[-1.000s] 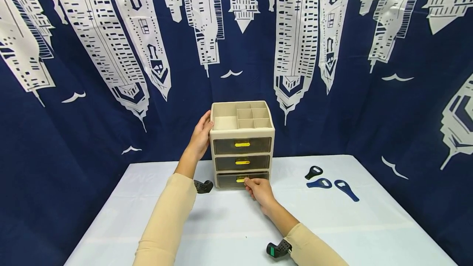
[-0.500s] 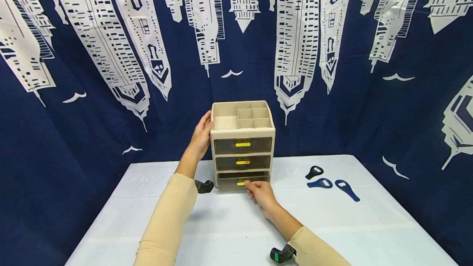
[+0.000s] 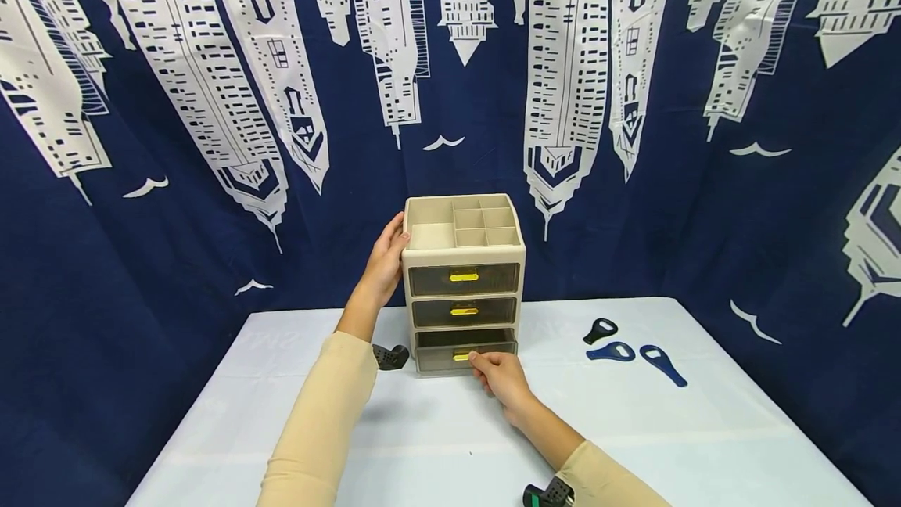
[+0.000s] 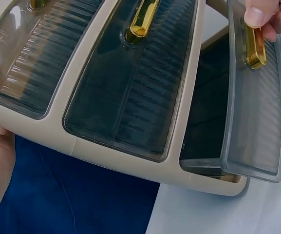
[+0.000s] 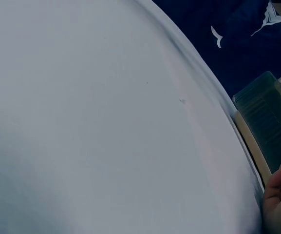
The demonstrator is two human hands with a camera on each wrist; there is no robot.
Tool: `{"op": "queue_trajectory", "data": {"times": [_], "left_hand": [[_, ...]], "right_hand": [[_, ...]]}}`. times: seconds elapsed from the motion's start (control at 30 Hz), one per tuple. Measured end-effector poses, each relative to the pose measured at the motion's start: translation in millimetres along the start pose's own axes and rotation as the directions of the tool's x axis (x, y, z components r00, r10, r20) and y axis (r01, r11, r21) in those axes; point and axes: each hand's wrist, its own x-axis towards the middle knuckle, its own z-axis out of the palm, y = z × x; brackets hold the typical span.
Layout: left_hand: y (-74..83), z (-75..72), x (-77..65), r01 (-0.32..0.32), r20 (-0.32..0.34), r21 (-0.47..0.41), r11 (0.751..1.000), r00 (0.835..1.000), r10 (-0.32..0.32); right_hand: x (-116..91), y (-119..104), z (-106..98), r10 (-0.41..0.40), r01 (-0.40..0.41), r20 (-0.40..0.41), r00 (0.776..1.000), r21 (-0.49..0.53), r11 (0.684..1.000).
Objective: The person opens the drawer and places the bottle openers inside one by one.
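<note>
A beige desktop drawer cabinet (image 3: 464, 256) stands at the back of the table, with a divided open top and three smoky clear drawers. The left hand (image 3: 384, 263) rests against its left side near the top, thumb by the front edge. The right hand (image 3: 504, 380) pinches the yellow handle (image 3: 461, 356) of the bottom drawer (image 3: 438, 361), which is pulled partway out. In the left wrist view, a dark gap shows behind that drawer's front (image 4: 254, 112), and thumb and fingers hold the shiny gold handle (image 4: 255, 48). The upper two drawers are closed.
To the right on the white table (image 3: 563, 429) lie a black bottle opener (image 3: 601, 330) and two blue ones, one nearer the cabinet (image 3: 612, 351) and one farther right (image 3: 662, 364). A dark blue curtain with white buildings hangs close behind the cabinet.
The bottom drawer has slid out toward the person from nearly closed, with the right hand drawing back on its handle. The left hand stays against the cabinet's side.
</note>
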Motion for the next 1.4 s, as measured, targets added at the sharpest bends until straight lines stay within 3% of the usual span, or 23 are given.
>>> {"op": "queue_trajectory", "data": {"times": [0.83, 1.4], "left_hand": [[4.6, -0.8, 0.6, 0.012, 0.028, 0.033, 0.999, 1.0, -0.013], [3.2, -1.3, -0.6, 0.028, 0.026, 0.027, 0.999, 0.999, -0.029]], "right_hand": [[-13.3, -1.7, -0.1, 0.014, -0.014, 0.01, 1.0, -0.015, 1.0], [-32.8, -1.1, -2.2, 0.039, -0.039, 0.053, 0.998, -0.008, 0.999]]}}
